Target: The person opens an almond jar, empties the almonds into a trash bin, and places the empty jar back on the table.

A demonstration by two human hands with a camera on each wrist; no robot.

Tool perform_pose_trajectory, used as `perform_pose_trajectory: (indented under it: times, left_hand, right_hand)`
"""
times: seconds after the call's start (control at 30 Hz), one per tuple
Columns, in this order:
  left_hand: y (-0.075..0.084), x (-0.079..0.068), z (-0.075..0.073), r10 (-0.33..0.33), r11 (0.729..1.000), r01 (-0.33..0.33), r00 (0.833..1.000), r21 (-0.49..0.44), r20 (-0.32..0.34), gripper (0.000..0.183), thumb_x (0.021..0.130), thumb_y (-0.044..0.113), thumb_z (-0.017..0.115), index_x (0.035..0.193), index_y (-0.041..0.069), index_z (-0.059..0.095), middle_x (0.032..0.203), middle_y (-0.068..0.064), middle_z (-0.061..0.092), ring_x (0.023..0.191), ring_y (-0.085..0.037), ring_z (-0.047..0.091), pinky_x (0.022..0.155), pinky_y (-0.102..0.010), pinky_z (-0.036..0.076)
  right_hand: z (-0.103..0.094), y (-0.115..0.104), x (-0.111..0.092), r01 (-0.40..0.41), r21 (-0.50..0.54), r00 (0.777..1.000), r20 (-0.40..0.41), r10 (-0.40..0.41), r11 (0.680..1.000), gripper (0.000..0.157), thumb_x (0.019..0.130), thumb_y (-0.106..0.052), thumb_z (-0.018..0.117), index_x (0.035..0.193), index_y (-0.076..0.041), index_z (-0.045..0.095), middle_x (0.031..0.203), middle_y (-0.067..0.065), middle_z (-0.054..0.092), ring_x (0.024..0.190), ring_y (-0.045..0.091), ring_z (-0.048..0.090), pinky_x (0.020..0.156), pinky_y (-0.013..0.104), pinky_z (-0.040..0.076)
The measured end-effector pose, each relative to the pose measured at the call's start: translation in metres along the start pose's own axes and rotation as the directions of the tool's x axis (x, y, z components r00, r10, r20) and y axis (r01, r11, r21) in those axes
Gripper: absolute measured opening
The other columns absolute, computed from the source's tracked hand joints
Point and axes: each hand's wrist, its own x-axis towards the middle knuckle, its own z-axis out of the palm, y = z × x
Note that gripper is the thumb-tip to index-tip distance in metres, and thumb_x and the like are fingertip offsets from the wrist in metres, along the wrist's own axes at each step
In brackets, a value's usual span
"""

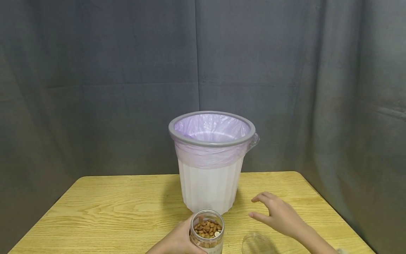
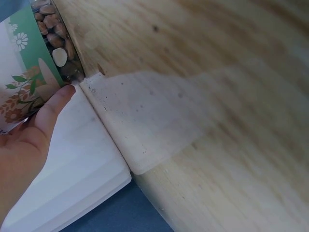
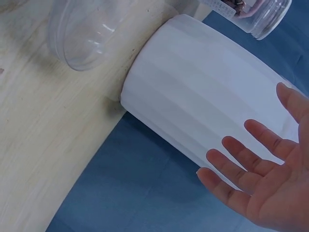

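Holding brown nuts (image 1: pixel 205 229): clear open-topped jar (image 1: pixel 209 243), green-and-white floral label (image 2: pixel 30 70).

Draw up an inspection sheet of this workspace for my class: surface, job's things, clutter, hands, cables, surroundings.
Surface: yellow wood-grained tabletop, with small dark specks.
Job's things: open clear cylindrical jar of brown nuts; round clear plastic lid on the tabletop; grey-rimmed white ribbed plastic bin, lined with a translucent purple plastic bag.
Clutter: nothing seen.
Left hand: grips the jar.
Right hand: holds nothing; appears right of the bin in the head view.
Cables: nothing seen.
Surroundings: dark grey fabric curtain behind and at both sides.
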Motion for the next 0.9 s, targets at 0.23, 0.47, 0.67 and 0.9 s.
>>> perform_pose_trajectory:
  times: [0.23, 0.47, 0.67, 0.9]
  left_hand:
    - [0.001, 0.0, 0.0, -0.011, 1.0, 0.011, 1.0, -0.015, 0.002, 0.078, 0.062, 0.02, 0.082, 0.128, 0.02, 0.04, 0.117, 0.003, 0.052, 0.108, -0.015, 0.048, 0.089, -0.027, 0.037]
    - [0.001, -0.001, 0.0, -0.01, 1.0, 0.01, 1.0, 0.017, -0.005, 0.079, 0.062, 0.024, 0.082, 0.129, 0.019, 0.04, 0.117, 0.003, 0.052, 0.107, -0.014, 0.049, 0.089, -0.027, 0.037]
    - [0.001, -0.001, 0.0, 0.004, 0.999, -0.003, 1.0, 0.044, -0.01, 0.08, 0.062, 0.025, 0.082, 0.129, 0.018, 0.039, 0.118, 0.002, 0.052, 0.107, -0.013, 0.048, 0.089, -0.027, 0.037]
    - [-0.001, -0.001, 0.0, 0.009, 1.0, -0.009, 1.0, 0.029, -0.007, 0.08, 0.062, 0.025, 0.082, 0.129, 0.019, 0.039, 0.117, 0.002, 0.052, 0.108, -0.014, 0.048, 0.089, -0.027, 0.037]
  right_hand:
    - [-0.007, -0.001, 0.005, -0.009, -0.007, 1.0, -0.013, 0.009, 1.0, 0.029, 0.078, -0.036, 0.066, 0.095, -0.013, 0.062, 0.095, -0.004, 0.06, 0.083, 0.018, 0.059, 0.062, 0.032, 0.048]
    - [-0.01, -0.002, 0.011, -0.013, -0.019, 0.999, -0.041, 0.012, 1.0, 0.029, 0.078, -0.034, 0.068, 0.095, -0.013, 0.062, 0.096, -0.001, 0.06, 0.084, 0.02, 0.059, 0.061, 0.033, 0.047]
    - [-0.015, -0.003, 0.017, -0.025, -0.015, 0.998, -0.058, 0.024, 1.0, 0.028, 0.078, -0.033, 0.068, 0.096, -0.012, 0.062, 0.098, 0.001, 0.06, 0.085, 0.022, 0.059, 0.063, 0.036, 0.048]
    - [-0.021, -0.005, 0.023, -0.038, -0.016, 0.997, -0.063, 0.037, 0.999, 0.029, 0.078, -0.032, 0.067, 0.098, -0.011, 0.062, 0.1, 0.004, 0.06, 0.088, 0.025, 0.059, 0.061, 0.037, 0.047]
